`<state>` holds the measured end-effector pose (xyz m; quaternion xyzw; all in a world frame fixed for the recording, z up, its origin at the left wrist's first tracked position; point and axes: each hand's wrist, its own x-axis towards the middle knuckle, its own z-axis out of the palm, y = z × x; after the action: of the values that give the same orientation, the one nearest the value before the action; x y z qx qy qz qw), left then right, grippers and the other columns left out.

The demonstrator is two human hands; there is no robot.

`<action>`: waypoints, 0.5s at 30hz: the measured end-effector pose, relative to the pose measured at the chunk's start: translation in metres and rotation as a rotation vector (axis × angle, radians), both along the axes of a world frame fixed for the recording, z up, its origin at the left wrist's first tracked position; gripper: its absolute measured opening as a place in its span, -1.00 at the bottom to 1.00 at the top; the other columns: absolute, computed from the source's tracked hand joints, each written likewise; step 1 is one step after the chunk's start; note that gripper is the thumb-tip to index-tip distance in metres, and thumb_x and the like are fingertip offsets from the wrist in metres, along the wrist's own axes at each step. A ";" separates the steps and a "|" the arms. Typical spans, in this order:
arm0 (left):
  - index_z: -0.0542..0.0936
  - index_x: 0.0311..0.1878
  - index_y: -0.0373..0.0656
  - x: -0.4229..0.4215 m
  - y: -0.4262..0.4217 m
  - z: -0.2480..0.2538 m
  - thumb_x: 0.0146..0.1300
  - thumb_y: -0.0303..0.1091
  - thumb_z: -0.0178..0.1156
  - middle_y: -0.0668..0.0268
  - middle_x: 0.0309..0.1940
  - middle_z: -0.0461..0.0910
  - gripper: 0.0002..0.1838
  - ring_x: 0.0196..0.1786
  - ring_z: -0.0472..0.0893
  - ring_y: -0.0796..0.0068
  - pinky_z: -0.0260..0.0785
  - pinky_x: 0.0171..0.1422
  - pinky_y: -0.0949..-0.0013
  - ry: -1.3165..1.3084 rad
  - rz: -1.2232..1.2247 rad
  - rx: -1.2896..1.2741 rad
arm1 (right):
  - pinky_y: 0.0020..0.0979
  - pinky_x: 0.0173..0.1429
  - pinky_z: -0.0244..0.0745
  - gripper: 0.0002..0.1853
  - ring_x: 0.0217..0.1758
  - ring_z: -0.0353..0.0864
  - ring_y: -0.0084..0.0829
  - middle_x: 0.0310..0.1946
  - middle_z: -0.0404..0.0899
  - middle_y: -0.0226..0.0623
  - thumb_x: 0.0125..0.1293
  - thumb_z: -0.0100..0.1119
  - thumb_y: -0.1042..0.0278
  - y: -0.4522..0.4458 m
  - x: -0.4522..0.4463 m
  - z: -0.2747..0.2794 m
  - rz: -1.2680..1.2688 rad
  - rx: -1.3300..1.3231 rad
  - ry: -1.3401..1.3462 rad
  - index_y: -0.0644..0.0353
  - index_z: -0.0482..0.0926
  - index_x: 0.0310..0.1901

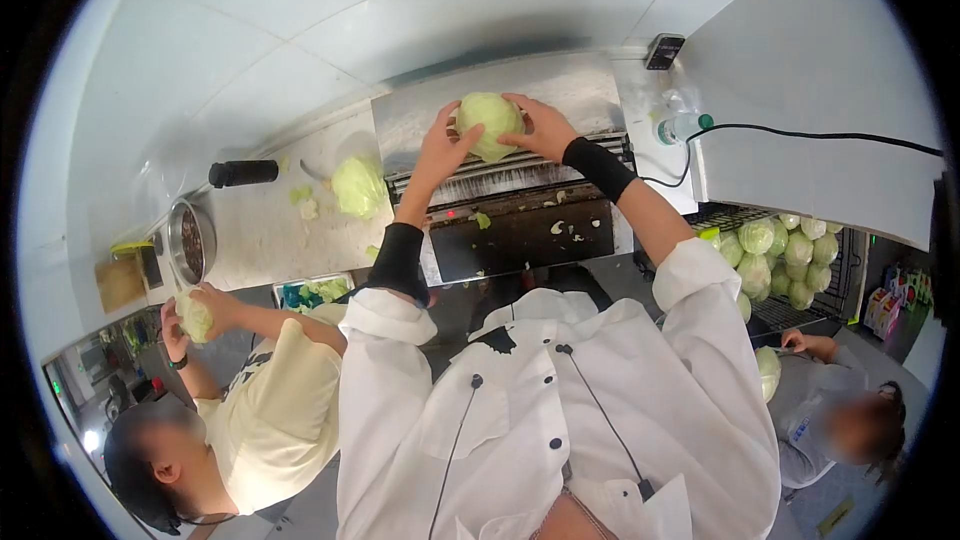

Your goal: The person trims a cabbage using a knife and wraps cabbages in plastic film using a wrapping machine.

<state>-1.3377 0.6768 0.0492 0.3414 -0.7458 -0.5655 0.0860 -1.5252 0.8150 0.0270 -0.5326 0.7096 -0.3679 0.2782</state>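
Note:
A pale green cabbage [489, 123] is held between my two hands, over the metal plate [410, 125] of a machine. My left hand [447, 147] curves round the cabbage's left side, its thumb on the near face. On the opposite side my right hand [541, 129] presses against it, fingers over the top edge. Just below my hands runs a slotted metal strip [500, 178]. A dark panel [525, 240] with leaf scraps on it lies nearer to me. The underside of the cabbage is hidden.
Another cabbage [357, 188] sits on the counter [255, 225] to the left, near a metal bowl [190, 242] and a black cylinder [243, 173]. A plastic bottle [684, 128] and black cable [800, 130] are right. Several cabbages [790, 258] fill a rack. Two people hold cabbages nearby.

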 end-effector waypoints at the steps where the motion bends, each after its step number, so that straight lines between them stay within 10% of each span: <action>1: 0.27 0.45 -0.15 -0.001 -0.002 0.001 0.32 -0.04 0.31 -0.02 0.09 0.57 -0.26 0.00 0.65 0.25 0.53 0.01 0.27 -0.009 -0.004 -0.005 | -0.25 0.02 0.56 -0.17 -0.08 0.63 -0.19 0.05 0.57 -0.03 0.18 0.44 -0.07 -0.001 -0.001 -0.002 0.003 0.010 -0.004 0.11 0.33 0.40; 7: 0.28 0.42 -0.19 -0.002 -0.012 -0.009 0.29 -0.03 0.33 -0.03 0.00 0.61 -0.24 -0.07 0.68 0.25 0.55 -0.08 0.29 0.001 -0.035 -0.038 | -0.07 0.18 0.50 -0.12 0.11 0.58 0.05 0.08 0.56 0.10 0.18 0.38 -0.22 -0.004 -0.001 0.004 0.004 0.068 -0.023 0.12 0.29 0.39; 15: 0.43 0.33 -0.16 0.006 -0.013 -0.010 0.29 -0.09 0.33 0.03 -0.01 0.61 -0.38 -0.10 0.66 0.32 0.56 -0.05 0.31 -0.040 0.047 -0.082 | -0.19 0.11 0.52 -0.26 -0.04 0.62 -0.15 -0.02 0.59 -0.09 0.19 0.42 -0.05 0.000 0.006 -0.010 -0.138 -0.099 0.279 0.10 0.40 0.33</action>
<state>-1.3321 0.6638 0.0393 0.3662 -0.7616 -0.5255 0.0981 -1.5188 0.8149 0.0169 -0.5414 0.7573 -0.3432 0.1246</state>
